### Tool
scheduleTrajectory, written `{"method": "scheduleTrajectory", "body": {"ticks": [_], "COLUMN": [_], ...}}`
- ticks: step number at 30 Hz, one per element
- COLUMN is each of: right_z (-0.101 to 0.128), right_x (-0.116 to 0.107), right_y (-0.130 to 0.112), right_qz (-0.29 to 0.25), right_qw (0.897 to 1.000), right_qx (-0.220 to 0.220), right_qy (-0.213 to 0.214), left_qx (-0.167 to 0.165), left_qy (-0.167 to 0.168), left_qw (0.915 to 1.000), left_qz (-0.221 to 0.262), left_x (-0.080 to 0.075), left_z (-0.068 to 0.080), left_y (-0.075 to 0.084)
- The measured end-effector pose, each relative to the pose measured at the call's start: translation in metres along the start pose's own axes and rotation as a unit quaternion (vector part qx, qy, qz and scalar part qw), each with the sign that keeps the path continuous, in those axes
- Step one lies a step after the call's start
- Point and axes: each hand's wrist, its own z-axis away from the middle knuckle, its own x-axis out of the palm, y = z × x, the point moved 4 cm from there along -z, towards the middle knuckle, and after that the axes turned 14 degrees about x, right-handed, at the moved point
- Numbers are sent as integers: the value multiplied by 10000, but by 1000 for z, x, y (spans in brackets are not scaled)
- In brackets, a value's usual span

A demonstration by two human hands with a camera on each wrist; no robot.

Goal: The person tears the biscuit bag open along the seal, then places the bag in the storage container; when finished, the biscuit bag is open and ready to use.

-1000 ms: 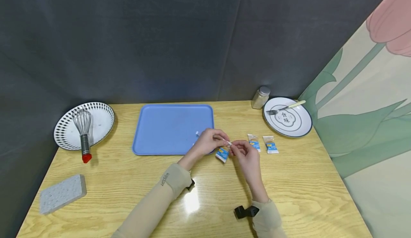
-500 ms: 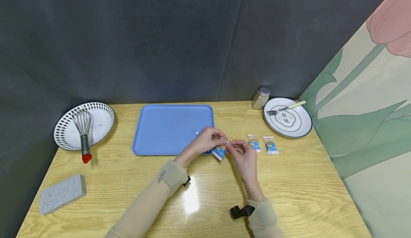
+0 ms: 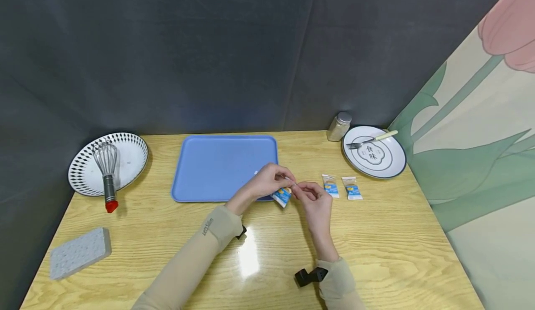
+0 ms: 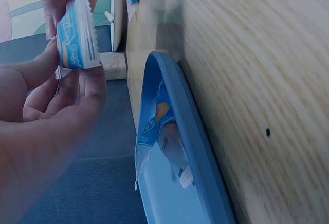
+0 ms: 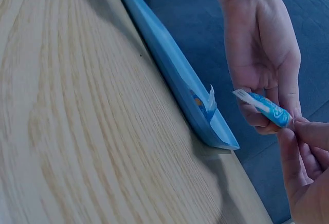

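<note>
My left hand (image 3: 269,181) pinches the end of a small blue-and-white snack packet (image 3: 282,197), above the tray's right front corner. Fingertips of my right hand (image 3: 314,202) meet the left ones and pinch the same end. In the left wrist view, the packet (image 4: 77,41) hangs between both hands with its crimped edge showing. The right wrist view has it (image 5: 270,110) side-on; whether its seal is torn cannot be told. On the blue tray (image 3: 221,161), mostly behind my left hand, lie crumpled blue wrappers (image 4: 172,144).
Two more packets (image 3: 330,187) lie right of my hands. Farther back are a seasoning jar (image 3: 339,127) and a plate (image 3: 393,159) bearing a fork (image 3: 372,140). At left are a patterned plate (image 3: 135,154) with a whisk (image 3: 107,170) and a grey sponge-like block (image 3: 79,254).
Both hands have shifted slightly left with the packet, bringing it nearer the tray. The fingertips keep pinching at its end. The two other packets stay where they were.
</note>
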Motion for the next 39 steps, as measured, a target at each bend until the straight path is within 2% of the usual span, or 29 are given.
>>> {"method": "scheduleTrajectory", "body": {"ticks": [7, 13, 17, 22, 33, 39], "right_z": [-2, -2, -4, -5, -8, -9], "right_x": [3, 5, 5, 7, 8, 12], "right_y": [-1, -4, -4, -3, 0, -1], "right_qz": [-24, 198, 317, 294, 205, 417], "right_qw": [9999, 9998, 9994, 9994, 9997, 9991], "right_qx": [11, 78, 136, 203, 128, -14], "right_qy": [128, 60, 78, 33, -36, -103], "left_qx": [16, 139, 78, 148, 179, 330], "left_qy": [144, 54, -6, -77, -155, -163], "left_qw": [9999, 9999, 10000, 9993, 9985, 9978], "left_qz": [64, 41, -52, -334, -497, -552], "left_x": [-4, -5, -7, -10, -12, -11], "left_z": [2, 0, 0, -1, 0, 2], "left_y": [2, 0, -2, -1, -3, -2]}}
